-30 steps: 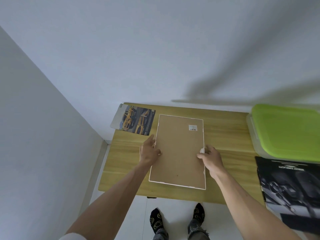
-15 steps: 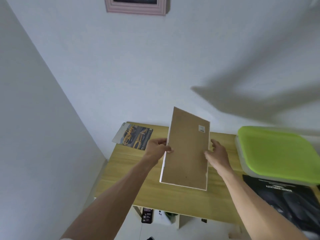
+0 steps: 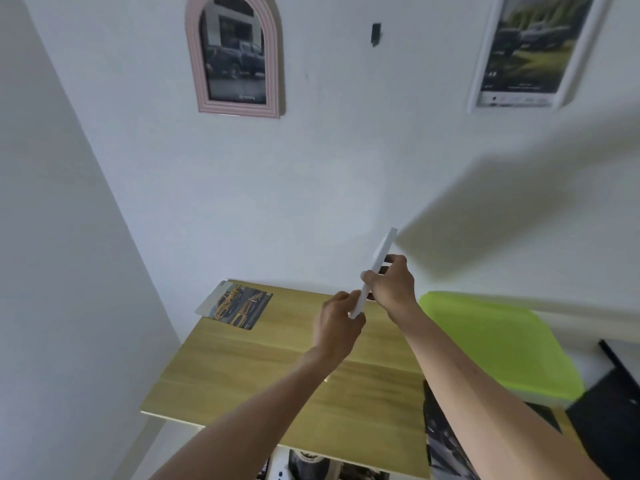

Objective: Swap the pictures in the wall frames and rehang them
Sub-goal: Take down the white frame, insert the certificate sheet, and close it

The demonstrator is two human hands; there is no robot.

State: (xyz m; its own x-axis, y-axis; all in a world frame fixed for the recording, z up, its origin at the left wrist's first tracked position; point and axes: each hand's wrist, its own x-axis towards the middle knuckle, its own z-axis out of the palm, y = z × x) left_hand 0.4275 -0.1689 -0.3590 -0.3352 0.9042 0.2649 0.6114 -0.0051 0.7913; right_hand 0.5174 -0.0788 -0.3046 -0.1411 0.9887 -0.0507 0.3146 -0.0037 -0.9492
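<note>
White-edged frame (image 3: 374, 271) hangs in my grip edge-on above the wooden table (image 3: 263, 368), tilted up toward the wall, with bare wall ahead between the arched pink frame (image 3: 239, 57) and the white-framed poster (image 3: 533, 50). My left hand (image 3: 337, 327) pinches its lower end and my right hand (image 3: 391, 285) curls round its middle, though I cannot quite tell how the right fingers lie behind it. A glossy car print (image 3: 235, 304) lies flat at the table's far left corner, and a lime-green lid (image 3: 491, 341) sits to my right.
</note>
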